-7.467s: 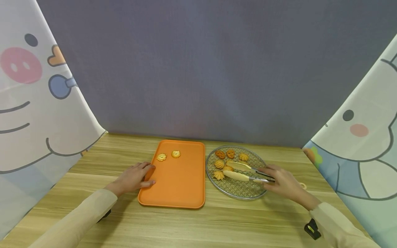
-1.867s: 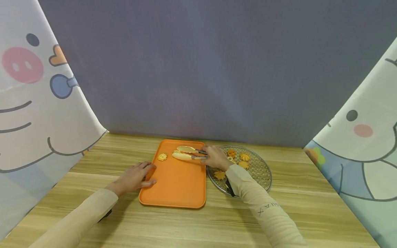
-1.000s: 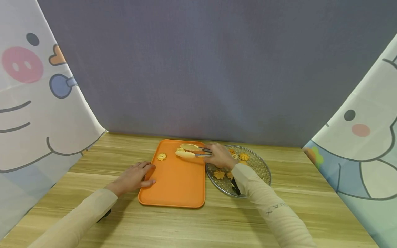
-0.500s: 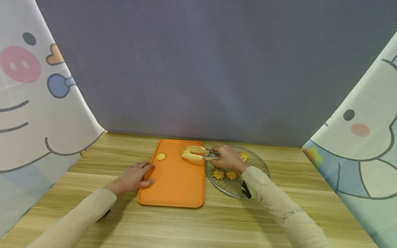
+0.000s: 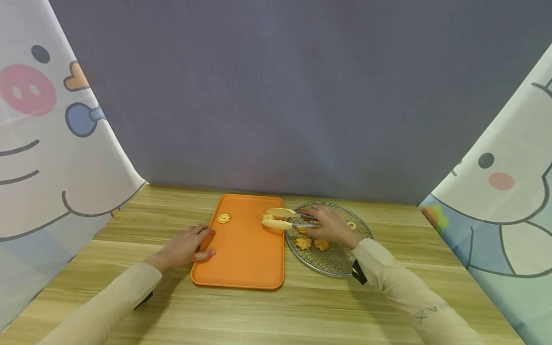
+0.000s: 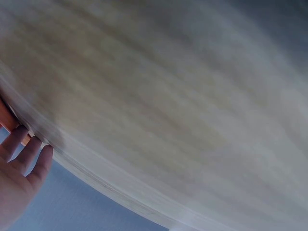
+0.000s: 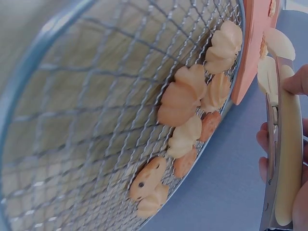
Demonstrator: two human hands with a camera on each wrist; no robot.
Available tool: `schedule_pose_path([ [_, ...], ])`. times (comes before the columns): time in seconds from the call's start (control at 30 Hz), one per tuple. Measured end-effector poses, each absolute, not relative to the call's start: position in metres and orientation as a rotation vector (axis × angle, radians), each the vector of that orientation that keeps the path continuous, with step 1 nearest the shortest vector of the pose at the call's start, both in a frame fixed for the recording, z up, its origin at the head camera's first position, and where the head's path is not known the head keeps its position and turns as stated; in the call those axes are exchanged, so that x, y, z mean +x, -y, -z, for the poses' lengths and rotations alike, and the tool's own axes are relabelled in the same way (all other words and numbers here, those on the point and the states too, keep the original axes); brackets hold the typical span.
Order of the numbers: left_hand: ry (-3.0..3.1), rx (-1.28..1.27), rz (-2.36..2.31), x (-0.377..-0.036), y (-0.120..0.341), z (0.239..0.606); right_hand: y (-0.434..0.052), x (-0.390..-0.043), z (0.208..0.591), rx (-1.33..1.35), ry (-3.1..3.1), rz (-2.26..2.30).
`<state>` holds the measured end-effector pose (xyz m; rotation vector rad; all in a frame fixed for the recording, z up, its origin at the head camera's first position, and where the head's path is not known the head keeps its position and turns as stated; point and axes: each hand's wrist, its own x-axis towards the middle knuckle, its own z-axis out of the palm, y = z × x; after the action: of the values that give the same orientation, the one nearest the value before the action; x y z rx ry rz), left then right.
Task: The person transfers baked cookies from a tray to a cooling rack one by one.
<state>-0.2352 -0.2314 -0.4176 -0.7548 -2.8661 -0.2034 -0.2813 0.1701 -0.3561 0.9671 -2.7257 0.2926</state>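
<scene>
Your right hand [image 5: 331, 225] grips cream-tipped metal tongs [image 5: 288, 220], fingers curled round the handles, the tips pinching a pale yellow cookie [image 5: 267, 217] above the right edge of the flat orange plastic tray [image 5: 246, 258]. Your left hand [image 5: 184, 247] rests on that tray's left edge, fingers relaxed. A second flower-shaped cookie [image 5: 223, 218] lies on the tray's far left; the round wire-mesh rack [image 5: 332, 261] sits just right.

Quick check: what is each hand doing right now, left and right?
Left hand: open, fingers resting on the orange tray's left edge.
Right hand: grips the tongs, tips over the tray's right edge with a cookie between them.
</scene>
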Motion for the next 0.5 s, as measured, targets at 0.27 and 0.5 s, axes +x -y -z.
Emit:
schedule_pose_path([
  [0.27,2.858,-0.751,0.178,-0.234,0.231,0.418,-0.186,-0.27,0.355,0.948,2.72,-0.26],
  [0.5,2.858,-0.748,0.171,-0.232,0.23,0.417,-0.202,-0.263,0.356,0.955,2.707,-0.301],
])
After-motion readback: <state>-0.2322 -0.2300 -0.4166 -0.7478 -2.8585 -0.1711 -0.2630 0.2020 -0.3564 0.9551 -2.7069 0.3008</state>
